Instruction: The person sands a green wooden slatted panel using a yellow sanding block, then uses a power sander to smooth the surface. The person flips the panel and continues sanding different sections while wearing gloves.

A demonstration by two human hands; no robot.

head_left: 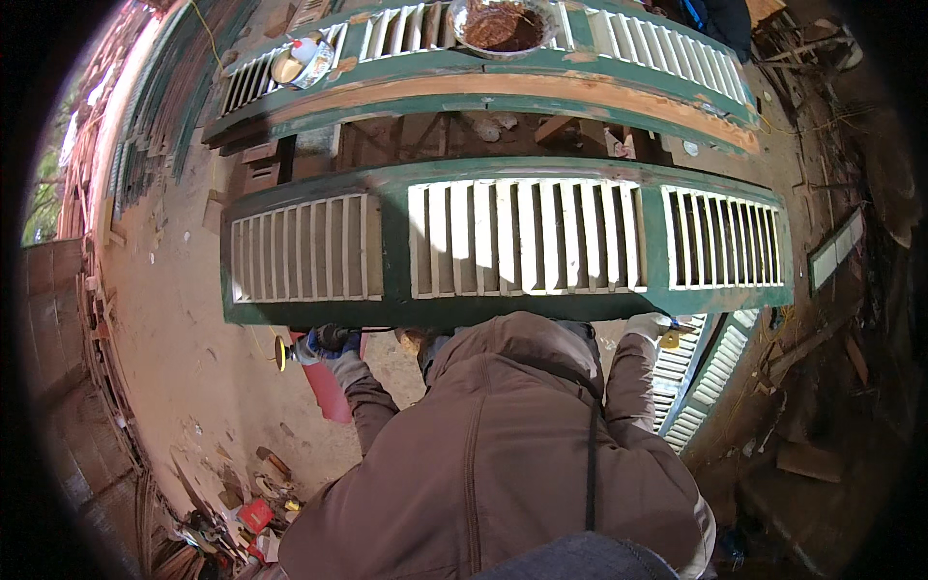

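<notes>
A long green louvred shutter [396, 261] with three panels of pale slats lies across in front of me. Just off its near left edge, my gloved left hand [346, 360] is wrapped round a dark power tool [333, 337] like an angle grinder. Its yellow disc [281, 353] sits edge-on at the far left of the tool. My right hand [646, 326], in a pale glove, is at the shutter's near edge towards the right, fingers curled and partly hidden. A small yellow piece [670, 339] shows right beside it; I cannot make out its kind.
Beyond lies another green shutter [425, 68], bearing a bowl of brown paste [502, 27] and a round container [302, 64]. Pale louvred panels [720, 372] lean by my right arm. Scrap wood and a red box [255, 515] litter the floor at lower left. Planks line the far left.
</notes>
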